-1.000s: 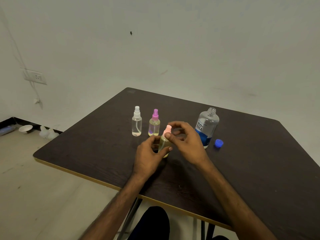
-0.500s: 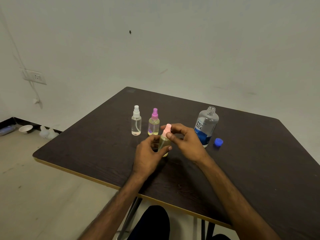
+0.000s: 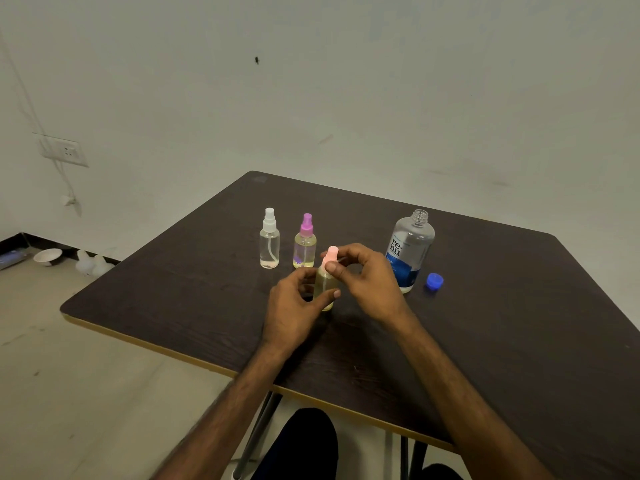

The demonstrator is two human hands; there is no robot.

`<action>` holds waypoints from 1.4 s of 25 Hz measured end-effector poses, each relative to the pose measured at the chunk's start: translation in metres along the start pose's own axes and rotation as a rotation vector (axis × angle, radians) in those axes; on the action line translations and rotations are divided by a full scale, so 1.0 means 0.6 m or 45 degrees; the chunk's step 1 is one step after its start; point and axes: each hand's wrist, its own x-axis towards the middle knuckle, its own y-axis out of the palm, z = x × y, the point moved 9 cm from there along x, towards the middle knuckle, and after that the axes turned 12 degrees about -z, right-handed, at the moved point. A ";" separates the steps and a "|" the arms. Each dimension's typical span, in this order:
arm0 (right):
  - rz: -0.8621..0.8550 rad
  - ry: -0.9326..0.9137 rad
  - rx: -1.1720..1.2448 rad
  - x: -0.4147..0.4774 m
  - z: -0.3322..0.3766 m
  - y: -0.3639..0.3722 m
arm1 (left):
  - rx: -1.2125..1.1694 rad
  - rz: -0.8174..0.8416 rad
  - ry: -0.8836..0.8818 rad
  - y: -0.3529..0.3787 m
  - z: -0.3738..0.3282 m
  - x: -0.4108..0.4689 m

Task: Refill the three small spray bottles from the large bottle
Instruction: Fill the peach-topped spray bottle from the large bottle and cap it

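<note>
From the left I see the white-capped spray bottle [image 3: 269, 239] and purple-capped spray bottle [image 3: 304, 241] upright, side by side. My left hand [image 3: 294, 308] grips the pink-capped spray bottle [image 3: 326, 282]; my right hand [image 3: 367, 277] pinches its cap. The large bottle [image 3: 409, 249] stands uncapped beside the blue cap [image 3: 434, 281]. The desk [image 3: 519, 341] is bare toward its near edge.

At frame centre, the left hand [image 3: 294, 306] grips a small pink-capped spray bottle [image 3: 325, 282] on the dark counter [image 3: 519, 341] while the right hand [image 3: 367, 275] pinches its cap; right of them stands the uncapped large bottle [image 3: 410, 251].
</note>
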 end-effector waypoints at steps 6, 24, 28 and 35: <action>0.052 -0.032 -0.062 0.000 0.008 0.004 | 0.013 -0.007 0.008 -0.002 -0.003 -0.001; 0.020 -0.046 -0.149 0.000 0.008 0.006 | 0.105 -0.020 0.061 0.001 0.000 0.003; -0.020 -0.068 -0.299 0.001 0.016 0.001 | 0.124 -0.018 0.071 0.002 -0.004 0.003; 0.027 -0.046 -0.311 0.003 0.012 0.003 | 0.103 -0.017 0.059 0.000 -0.008 0.001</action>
